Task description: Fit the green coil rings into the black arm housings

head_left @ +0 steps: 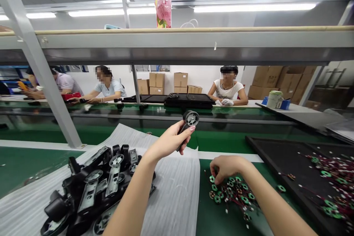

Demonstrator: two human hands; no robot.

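Note:
My left hand (168, 140) is raised over the white foam sheet (177, 199) and shut around the grip of a black plastic handheld fan housing (189, 120) with a round grille head. My right hand (226, 167) curls down onto a heap of small green ring circuit boards with red and dark wires (232, 191), lying on the green belt. Whether it has hold of one is hidden by the fingers. Several more black fan housings (96, 188) are piled on the foam to the left of my left forearm.
A black tray (276, 151) with more wired green boards stands to the right. Overhead runs a metal shelf beam (166, 49) holding a pink bottle (163, 2). Beyond the far green belt, several co-workers sit, with black cases and cardboard boxes around them.

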